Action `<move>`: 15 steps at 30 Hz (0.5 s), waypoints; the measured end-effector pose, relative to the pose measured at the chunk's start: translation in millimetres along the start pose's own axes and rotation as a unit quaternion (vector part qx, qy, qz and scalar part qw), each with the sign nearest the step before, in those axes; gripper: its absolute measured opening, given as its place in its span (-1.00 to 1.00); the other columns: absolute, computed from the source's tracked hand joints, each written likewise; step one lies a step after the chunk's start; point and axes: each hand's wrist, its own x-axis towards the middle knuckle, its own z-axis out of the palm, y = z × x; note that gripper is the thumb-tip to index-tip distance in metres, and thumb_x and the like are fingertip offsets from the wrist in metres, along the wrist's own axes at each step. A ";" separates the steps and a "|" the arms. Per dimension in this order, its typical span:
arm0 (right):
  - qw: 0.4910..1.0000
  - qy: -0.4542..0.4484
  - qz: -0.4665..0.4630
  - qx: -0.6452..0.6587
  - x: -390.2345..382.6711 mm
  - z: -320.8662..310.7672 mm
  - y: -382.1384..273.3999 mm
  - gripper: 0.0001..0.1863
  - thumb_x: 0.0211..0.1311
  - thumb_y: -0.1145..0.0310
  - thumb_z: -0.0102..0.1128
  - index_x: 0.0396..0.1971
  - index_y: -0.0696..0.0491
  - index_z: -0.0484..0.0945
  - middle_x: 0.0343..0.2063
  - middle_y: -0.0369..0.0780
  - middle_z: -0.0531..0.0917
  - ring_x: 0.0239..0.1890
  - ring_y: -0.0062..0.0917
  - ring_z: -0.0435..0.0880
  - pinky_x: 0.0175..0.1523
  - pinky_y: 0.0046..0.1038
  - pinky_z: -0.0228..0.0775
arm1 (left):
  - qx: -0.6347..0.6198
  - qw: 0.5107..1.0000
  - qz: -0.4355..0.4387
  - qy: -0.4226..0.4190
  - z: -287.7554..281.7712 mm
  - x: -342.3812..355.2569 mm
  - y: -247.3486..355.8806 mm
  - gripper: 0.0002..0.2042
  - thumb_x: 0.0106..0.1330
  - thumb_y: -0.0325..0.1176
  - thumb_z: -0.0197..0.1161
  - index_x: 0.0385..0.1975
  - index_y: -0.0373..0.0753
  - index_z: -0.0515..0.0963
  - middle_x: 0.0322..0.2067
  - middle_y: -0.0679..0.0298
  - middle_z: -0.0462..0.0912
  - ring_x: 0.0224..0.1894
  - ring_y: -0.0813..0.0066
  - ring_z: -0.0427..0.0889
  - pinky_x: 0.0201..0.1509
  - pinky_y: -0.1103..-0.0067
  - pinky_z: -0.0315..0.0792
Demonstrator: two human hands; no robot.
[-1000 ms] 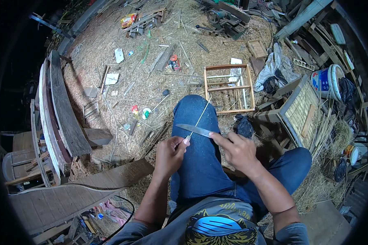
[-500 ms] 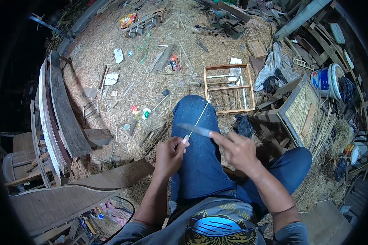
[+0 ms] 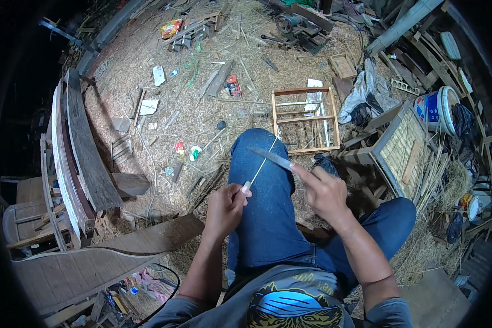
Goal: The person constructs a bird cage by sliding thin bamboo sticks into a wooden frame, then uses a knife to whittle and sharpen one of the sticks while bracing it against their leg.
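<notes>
My left hand (image 3: 227,206) pinches the near end of a thin pale stick (image 3: 261,169) between thumb and fingers. From there the stick slants up and away across my raised knee in blue jeans (image 3: 262,213). Closed around a knife, my right hand (image 3: 323,198) keeps its index finger stretched along the back of the blade. The knife's blade (image 3: 272,157) points left and lies across the stick, above the knee. The knife's handle is hidden inside my right hand.
A small wooden frame (image 3: 337,123) stands beyond my knee on ground strewn with shavings. Curved planks (image 3: 90,142) rise at the left, and a brown board (image 3: 115,262) lies near my left arm. To the right are a wooden box (image 3: 385,142) and a white-and-blue bucket (image 3: 437,109).
My right hand and the knife have slid a little up and away along the stick, and the blade is tilted more. The left hand has barely moved.
</notes>
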 end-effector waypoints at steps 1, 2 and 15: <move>1.000 0.001 -0.003 0.008 0.4 -0.3 -1.0 -0.37 0.14 0.49 0.34 0.22 -0.39 0.73 -0.48 -0.31 0.55 -0.54 -0.41 0.68 -0.48 -0.33 0.56 | -0.004 1.000 0.007 0.002 0.2 0.2 -2.5 -0.68 0.64 -0.23 0.26 -0.28 -0.36 0.72 -0.52 0.35 0.62 -0.47 0.69 0.48 -0.40 0.59 0.29; 1.000 0.001 -0.006 0.016 0.8 -0.4 -2.4 -0.37 0.14 0.49 0.34 0.22 -0.39 0.73 -0.48 -0.31 0.56 -0.54 -0.41 0.68 -0.48 -0.33 0.57 | -0.008 1.000 0.014 0.004 0.3 0.6 -4.5 -0.68 0.64 -0.23 0.26 -0.28 -0.36 0.72 -0.52 0.35 0.61 -0.47 0.69 0.47 -0.41 0.59 0.29; 0.999 0.020 0.028 0.041 -4.3 2.1 -5.4 -0.41 0.22 0.46 0.38 0.25 -0.37 0.72 -0.51 -0.27 0.53 -0.56 -0.33 0.67 -0.48 -0.27 0.52 | 0.076 0.982 0.126 0.122 12.1 -6.6 3.7 -0.81 0.45 -0.38 0.40 -0.36 -0.38 0.67 -0.44 -0.05 0.69 -0.38 -0.11 0.71 -0.25 0.22 0.53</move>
